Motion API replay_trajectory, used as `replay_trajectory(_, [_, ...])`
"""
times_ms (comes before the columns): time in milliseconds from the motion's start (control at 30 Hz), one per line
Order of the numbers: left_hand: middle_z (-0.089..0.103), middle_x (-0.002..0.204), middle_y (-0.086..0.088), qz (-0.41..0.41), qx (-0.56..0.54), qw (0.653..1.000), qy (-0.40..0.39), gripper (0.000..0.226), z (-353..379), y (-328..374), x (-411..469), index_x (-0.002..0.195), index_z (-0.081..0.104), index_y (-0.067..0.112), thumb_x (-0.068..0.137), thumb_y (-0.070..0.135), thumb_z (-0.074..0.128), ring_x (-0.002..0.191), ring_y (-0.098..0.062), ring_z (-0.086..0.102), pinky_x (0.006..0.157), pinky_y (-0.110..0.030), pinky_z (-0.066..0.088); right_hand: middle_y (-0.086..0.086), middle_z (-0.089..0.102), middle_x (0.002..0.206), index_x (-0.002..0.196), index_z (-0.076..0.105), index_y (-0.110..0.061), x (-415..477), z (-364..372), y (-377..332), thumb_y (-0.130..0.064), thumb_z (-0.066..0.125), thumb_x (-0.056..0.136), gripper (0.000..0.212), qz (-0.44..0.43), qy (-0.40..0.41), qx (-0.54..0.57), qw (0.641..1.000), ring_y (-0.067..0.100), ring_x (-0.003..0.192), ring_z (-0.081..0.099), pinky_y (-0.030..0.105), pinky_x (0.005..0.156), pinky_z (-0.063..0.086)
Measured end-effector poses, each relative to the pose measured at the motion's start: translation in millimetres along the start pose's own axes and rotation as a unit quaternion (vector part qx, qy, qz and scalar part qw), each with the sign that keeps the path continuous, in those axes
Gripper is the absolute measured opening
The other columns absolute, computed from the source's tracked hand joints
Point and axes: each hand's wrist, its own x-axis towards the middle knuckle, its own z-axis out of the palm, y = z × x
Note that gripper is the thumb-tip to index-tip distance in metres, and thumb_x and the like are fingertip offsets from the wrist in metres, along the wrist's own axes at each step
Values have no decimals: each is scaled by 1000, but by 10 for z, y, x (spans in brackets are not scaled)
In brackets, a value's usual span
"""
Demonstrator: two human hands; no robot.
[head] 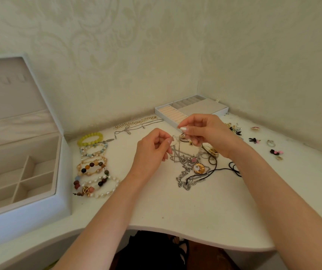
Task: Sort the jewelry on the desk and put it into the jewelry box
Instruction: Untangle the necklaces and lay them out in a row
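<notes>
Pinching a thin silver chain [178, 151] between them, the left hand [152, 152] and right hand [206, 133] hang just above the counter [175, 211], the fingers [165, 139] of each curled narrowly onto it near its clasp. The chain's lower part drops into a tangle of necklaces [187, 178] lying on the counter, with a round gold pendant [198, 168] and black cords among them. Left of the hands, beaded bracelets [92, 165] lie in a row, a yellow one [90, 138] farthest back. The white jewelry box [63, 182] stands open at far left. A ring tray [201, 109] sits by the wall, and small earrings [254, 140] lie scattered to the right.
</notes>
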Motion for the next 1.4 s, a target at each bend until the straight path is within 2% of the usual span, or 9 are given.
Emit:
replay_trajectory(267, [57,57,-2,1,17,1000,24,6,-6,16,-2,86,59,9,91,10,57,43,0,49,46,-10,37,3,53,65,88,70,-17,-15,-27,-28,-7,65,85,11,-4,14,-36,999,5,49,40,15,49,34])
replay_trajectory(567, [57,53,0,-30,30,999,21,12,-21,-44,27,79,57,13,90,10,58,43,-4,48,46,-10,36,0,50,61,86,65,-11,4,-91,-47,6,50,87,23,-72,83,120,987,10,49,44,19,46,38])
replay_trajectory(767, [59,54,0,-53,46,997,27,9,-35,-84,41,81,59,10,90,12,58,40,-1,46,47,-11,35,0,57,63,89,63,-12,21,-154,-47,7,46,90,25,-100,127,214,963,15,64,62,25,59,52])
replay_trajectory(900, [59,55,0,-64,63,995,40,9,-55,-106,43,82,59,7,91,12,58,39,1,47,45,-10,35,1,57,67,88,63,-12,20,-129,-43,7,47,88,26,-96,120,209,966,13,65,57,24,61,48])
replay_trajectory(1000, [58,54,1,-65,45,996,48,11,-65,-108,48,83,59,6,91,14,59,39,0,46,46,-11,35,-5,58,59,87,63,-11,4,-111,-45,9,46,87,26,-81,107,146,980,12,54,51,21,52,44])
replay_trajectory(1100, [58,54,2,-50,28,997,51,10,-56,-77,45,84,59,7,91,14,59,40,-1,45,47,-13,35,-3,56,59,86,66,-13,-3,-53,-12,7,50,85,25,-30,95,-27,995,7,45,45,16,44,38])
replay_trajectory(1233, [58,56,-1,-18,14,997,70,8,-49,-16,34,84,58,8,91,12,57,40,-1,44,44,-11,34,-2,53,71,84,70,-25,5,51,56,-20,68,84,5,5,6,-224,974,7,61,48,23,64,41])
replay_trajectory(1300, [58,57,-4,-8,2,997,72,7,-45,12,25,85,57,8,92,10,56,40,-1,44,42,-10,34,-2,51,70,86,71,-25,-8,93,79,-35,74,78,13,25,-49,-261,964,10,69,47,27,69,38])
replay_trajectory(1400, [57,56,-4,1,5,997,71,7,-39,11,20,86,58,6,92,9,56,40,-1,45,42,-9,34,7,59,70,78,72,-22,-14,133,68,-31,77,76,10,5,-48,-254,966,11,70,48,28,71,38])
